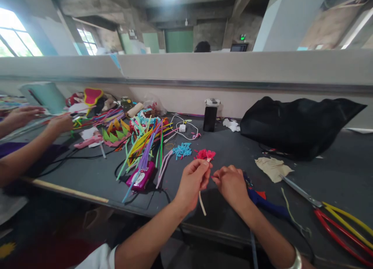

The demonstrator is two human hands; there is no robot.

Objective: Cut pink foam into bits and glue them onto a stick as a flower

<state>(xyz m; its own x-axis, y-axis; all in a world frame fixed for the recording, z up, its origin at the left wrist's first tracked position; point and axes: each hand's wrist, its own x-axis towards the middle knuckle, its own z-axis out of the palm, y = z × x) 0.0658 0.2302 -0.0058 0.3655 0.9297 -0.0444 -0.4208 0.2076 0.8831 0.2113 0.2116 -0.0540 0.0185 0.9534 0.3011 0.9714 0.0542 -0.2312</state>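
My left hand (194,181) is closed in a pinch on a thin pale stem (203,204). Its lower end sticks out below my fingers, and pink petals (209,155) show at the top. Close beside it on the right, my right hand (231,184) has its thumb and fingers pressed together; what they pinch is too small to make out. Behind my left hand lies a pile of red-pink pieces (199,154), with a heap of short blue pieces (182,150) to its left. A dark blue glue gun (269,205) lies partly hidden behind my right forearm.
Fuzzy coloured stems (145,144) lie across a magenta box (141,177) on the left. Scissors with red and yellow handles (317,203) rest right, touching a beige cloth (273,168). A black bag (291,125) and bottle (210,115) stand behind. A co-worker's hands (60,123) work far left.
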